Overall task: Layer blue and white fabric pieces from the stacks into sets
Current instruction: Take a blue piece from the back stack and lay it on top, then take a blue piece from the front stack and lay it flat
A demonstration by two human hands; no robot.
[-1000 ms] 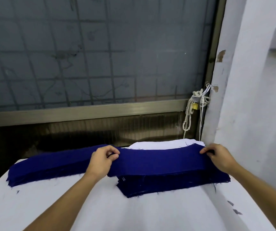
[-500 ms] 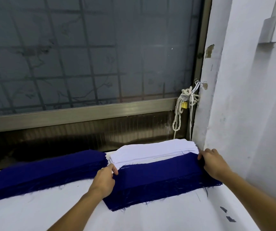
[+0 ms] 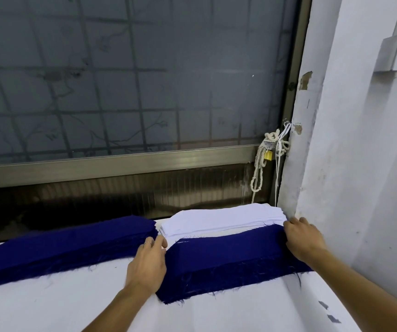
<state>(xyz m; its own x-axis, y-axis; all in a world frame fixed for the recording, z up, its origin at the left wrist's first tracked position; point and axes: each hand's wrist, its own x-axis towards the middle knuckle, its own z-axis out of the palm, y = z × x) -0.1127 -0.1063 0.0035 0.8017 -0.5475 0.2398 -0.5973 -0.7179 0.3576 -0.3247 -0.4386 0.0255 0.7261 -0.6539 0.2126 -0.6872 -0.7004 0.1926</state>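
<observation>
Navy-blue woven cloth, cut into long strips and piled into a thick stack (image 3: 228,257), is lying on the white-covered table (image 3: 73,305) right in front of me. A stack of white fabric pieces (image 3: 221,220) is sitting just behind it, and a second, longer pile of blue strips (image 3: 61,248) is lying off to the left.

I am bracing my left hand (image 3: 148,262) against the near stack's left end, fingers fairly straight and gripping nothing. My right hand (image 3: 304,238) is resting on the stack's far right corner, fingers bent over the top edge. The thumb is hidden, so I cannot tell whether it is pinching a layer.

I am judging these pieces to be light, limp and clingy, with frayed threads along the cut edges likely catching on neighbouring layers. The best hold looks to be the two short ends of the top piece, pinched with the fingertips. Lifting both ends together should be keeping it taut and not dragging the one beneath.
</observation>
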